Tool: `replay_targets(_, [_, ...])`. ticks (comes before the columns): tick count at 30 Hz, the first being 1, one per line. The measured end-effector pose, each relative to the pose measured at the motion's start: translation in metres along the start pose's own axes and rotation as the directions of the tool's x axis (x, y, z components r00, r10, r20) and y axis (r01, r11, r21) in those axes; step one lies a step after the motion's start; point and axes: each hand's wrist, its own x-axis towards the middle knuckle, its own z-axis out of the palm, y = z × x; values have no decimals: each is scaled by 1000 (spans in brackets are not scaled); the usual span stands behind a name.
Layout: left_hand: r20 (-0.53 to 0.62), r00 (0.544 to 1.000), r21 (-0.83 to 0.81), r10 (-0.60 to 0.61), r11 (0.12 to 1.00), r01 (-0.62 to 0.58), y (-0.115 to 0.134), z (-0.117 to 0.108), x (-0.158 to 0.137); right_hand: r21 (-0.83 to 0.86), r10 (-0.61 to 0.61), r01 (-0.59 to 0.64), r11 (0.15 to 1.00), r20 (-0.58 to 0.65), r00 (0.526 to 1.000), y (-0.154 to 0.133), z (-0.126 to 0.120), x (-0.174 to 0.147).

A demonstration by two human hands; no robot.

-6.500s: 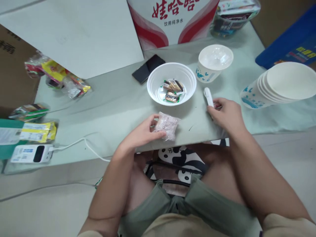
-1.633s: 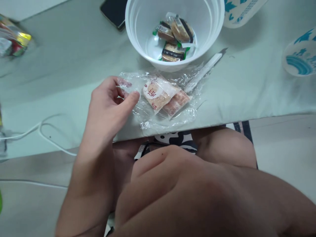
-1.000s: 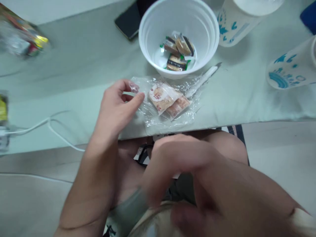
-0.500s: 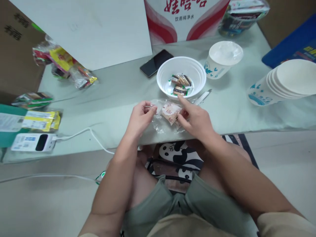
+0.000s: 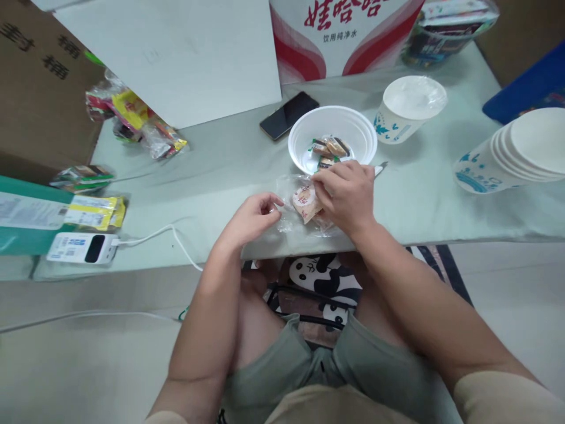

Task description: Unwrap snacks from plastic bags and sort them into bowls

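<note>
Packet [image 5: 304, 203] is found amid clear wrapper [image 5: 288, 220] on the table [image 5: 212, 203], at the near side of the bowl [image 5: 298, 154], between both hands; its right part is covered by the right hand [image 5: 348, 195], the nearer one, so its long axis cannot be told; whether anything is gripped there is likewise hidden; left hand [image 5: 256, 219] is set left of it, thumb and forefinger parted.
</note>
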Motion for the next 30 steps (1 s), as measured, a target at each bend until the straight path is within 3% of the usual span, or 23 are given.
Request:
replay_targets(6, [-181,981,-6,-64,998,64,1,-3,2,242,205,-164,956,-152,967,16,-21,3])
replay_targets(11, [-330,924,11,-195,978,210,-6,-12,9,469,512,-410,782,-109,852,51,-20,5])
replay_targets(13, [-382,893,27,-239,963,270,-8,-16,11,511,597,-484,710,-73,799,67,-17,4])
replay_targets(15, [-405,879,44,-253,954,295,-9,-19,11,496,632,-517,697,-86,770,77,-20,3])
replay_targets(18, [-381,902,72,-202,966,247,-8,-20,10,339,527,-427,839,-306,793,68,-36,-4])
replay_targets(20, [-341,928,109,-152,974,199,-7,-18,9,197,346,-286,938,-458,819,47,-48,-12])
replay_targets(21, [-310,942,129,-130,976,177,-6,-17,8,154,241,-190,970,-472,848,33,-52,-17])
replay_targets(22, [-272,956,145,-112,977,155,-6,-15,8,146,131,-74,986,-429,894,20,-54,-22])
replay_targets(24, [-199,976,121,-85,987,110,-5,-11,8,216,-117,151,965,-164,979,-4,-49,-30])
replay_targets(26, [-157,984,-20,-86,996,83,-3,-6,7,259,-254,216,941,125,959,-20,-38,-34])
replay_targets(27, [-150,984,-134,-98,988,78,-1,-4,7,252,-261,203,946,224,939,-24,-32,-34])
replay_targets(30, [-96,978,-505,-185,856,113,8,0,4,234,-193,109,966,373,908,-25,-18,-33])
